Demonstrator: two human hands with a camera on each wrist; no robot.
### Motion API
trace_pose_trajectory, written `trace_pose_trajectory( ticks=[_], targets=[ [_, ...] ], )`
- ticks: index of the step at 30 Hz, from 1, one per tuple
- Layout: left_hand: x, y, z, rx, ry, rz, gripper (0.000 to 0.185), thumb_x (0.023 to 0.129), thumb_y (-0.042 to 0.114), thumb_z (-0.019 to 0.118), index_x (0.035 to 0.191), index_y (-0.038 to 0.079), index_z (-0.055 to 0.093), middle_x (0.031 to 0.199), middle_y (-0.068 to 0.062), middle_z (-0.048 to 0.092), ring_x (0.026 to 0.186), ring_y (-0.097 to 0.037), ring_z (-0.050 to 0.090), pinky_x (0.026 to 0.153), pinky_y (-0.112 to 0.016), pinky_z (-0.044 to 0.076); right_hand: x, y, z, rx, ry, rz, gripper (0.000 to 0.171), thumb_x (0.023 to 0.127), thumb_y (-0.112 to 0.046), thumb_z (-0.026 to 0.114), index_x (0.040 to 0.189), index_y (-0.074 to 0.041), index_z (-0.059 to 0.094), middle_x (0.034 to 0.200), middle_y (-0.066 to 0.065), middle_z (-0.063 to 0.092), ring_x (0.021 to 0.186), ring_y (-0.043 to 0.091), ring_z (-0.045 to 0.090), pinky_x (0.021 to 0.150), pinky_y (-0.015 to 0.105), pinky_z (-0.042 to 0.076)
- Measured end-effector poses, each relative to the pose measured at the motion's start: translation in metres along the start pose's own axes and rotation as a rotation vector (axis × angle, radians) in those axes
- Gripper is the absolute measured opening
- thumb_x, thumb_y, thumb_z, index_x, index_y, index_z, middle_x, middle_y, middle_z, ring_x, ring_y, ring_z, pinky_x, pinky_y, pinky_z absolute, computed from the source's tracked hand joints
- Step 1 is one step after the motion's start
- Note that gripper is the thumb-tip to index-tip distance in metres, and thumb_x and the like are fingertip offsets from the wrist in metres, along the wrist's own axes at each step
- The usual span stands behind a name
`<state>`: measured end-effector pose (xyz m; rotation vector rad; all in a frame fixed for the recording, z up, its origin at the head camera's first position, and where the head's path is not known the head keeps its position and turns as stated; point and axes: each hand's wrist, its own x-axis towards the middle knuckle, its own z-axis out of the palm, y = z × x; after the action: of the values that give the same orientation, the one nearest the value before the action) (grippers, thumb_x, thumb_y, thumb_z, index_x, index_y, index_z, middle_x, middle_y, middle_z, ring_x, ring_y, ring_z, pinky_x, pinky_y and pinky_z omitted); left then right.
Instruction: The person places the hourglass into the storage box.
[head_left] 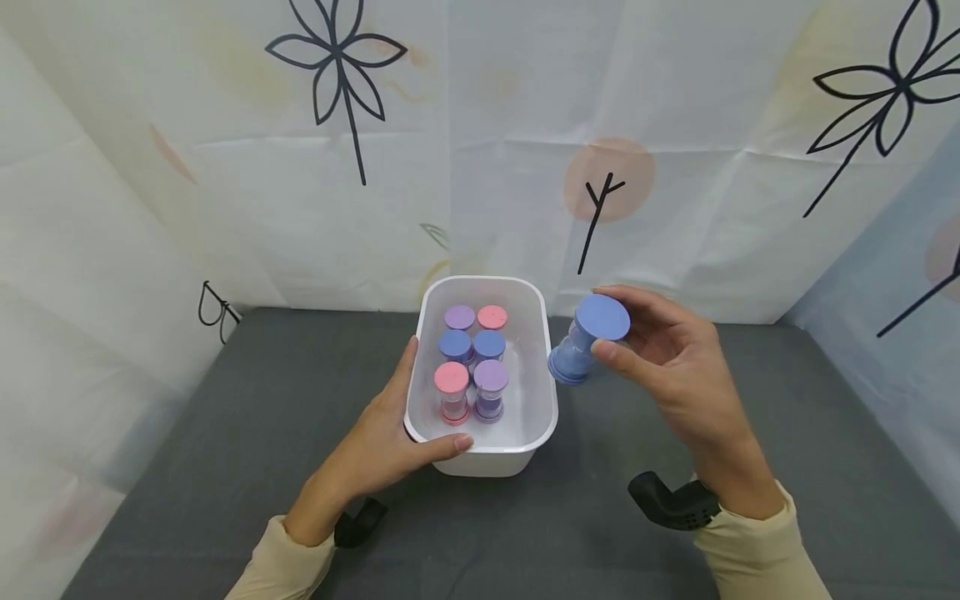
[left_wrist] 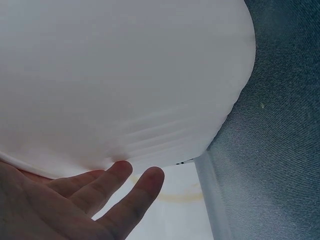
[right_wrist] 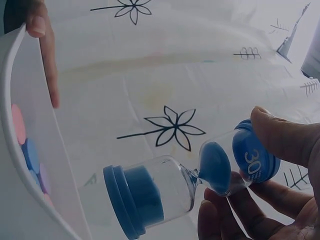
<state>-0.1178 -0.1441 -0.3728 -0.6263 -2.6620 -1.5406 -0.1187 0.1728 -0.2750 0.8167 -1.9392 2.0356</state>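
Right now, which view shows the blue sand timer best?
The right wrist view: the blue sand timer fills it, glass, sand and "30" visible. The head view shows it small, in the right hand. The left wrist view misses it.

Cream long sleeves [head_left: 757,550] on both arms; black wrist-mounted camera housing [head_left: 675,502] strapped under each wrist; bare hands.
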Motion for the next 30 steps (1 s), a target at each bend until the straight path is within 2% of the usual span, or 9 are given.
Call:
trace_pose_trajectory(
  ticks=[7, 14, 24, 30],
  targets=[
    [0.0, 0.0, -0.001, -0.005, 0.003, -0.011, 0.128, 0.074, 0.051, 0.089, 0.164, 0.032, 0.0, 0.162, 0.006, 0.031, 0.134, -0.012, 0.047, 0.106, -0.052, 0.04, 0.011, -0.007, 0.016, -0.024, -0.078, 0.051, 0.047, 0.088, 0.013, 0.07, 0.133, 0.007, 0.059, 0.124, 0.021, 0.059, 0.106, 0.029, 0.061, 0.091, 0.028, 0.052],
    [0.001, -0.001, 0.0, -0.016, -0.01, 0.006, 0.127, 0.074, 0.051, 0.089, 0.164, 0.032, 0.001, 0.16, 0.006, 0.035, 0.132, -0.012, 0.049, 0.104, -0.051, 0.043, 0.02, -0.003, 0.033, -0.065, -0.151, 0.097, 0.046, 0.088, 0.003, 0.076, 0.132, 0.003, 0.061, 0.123, 0.018, 0.06, 0.106, 0.034, 0.061, 0.087, 0.033, 0.054],
    [0.0, 0.0, 0.0, -0.041, -0.017, -0.004, 0.127, 0.074, 0.049, 0.09, 0.164, 0.034, 0.001, 0.153, 0.004, 0.044, 0.125, -0.011, 0.055, 0.098, -0.049, 0.048, 0.025, 0.021, 0.051, -0.057, -0.254, 0.09, 0.046, 0.089, -0.01, 0.079, 0.132, -0.001, 0.063, 0.125, 0.01, 0.065, 0.107, 0.032, 0.062, 0.094, 0.038, 0.05],
    [0.0, 0.0, 0.0, -0.071, -0.025, 0.0, 0.127, 0.075, 0.047, 0.09, 0.164, 0.033, 0.001, 0.15, 0.004, 0.045, 0.122, -0.021, 0.059, 0.095, -0.052, 0.05, 0.025, 0.038, 0.063, -0.047, -0.28, 0.113, 0.047, 0.087, -0.011, 0.081, 0.13, 0.0, 0.064, 0.122, 0.009, 0.066, 0.109, 0.029, 0.062, 0.098, 0.041, 0.049]
  ],
)
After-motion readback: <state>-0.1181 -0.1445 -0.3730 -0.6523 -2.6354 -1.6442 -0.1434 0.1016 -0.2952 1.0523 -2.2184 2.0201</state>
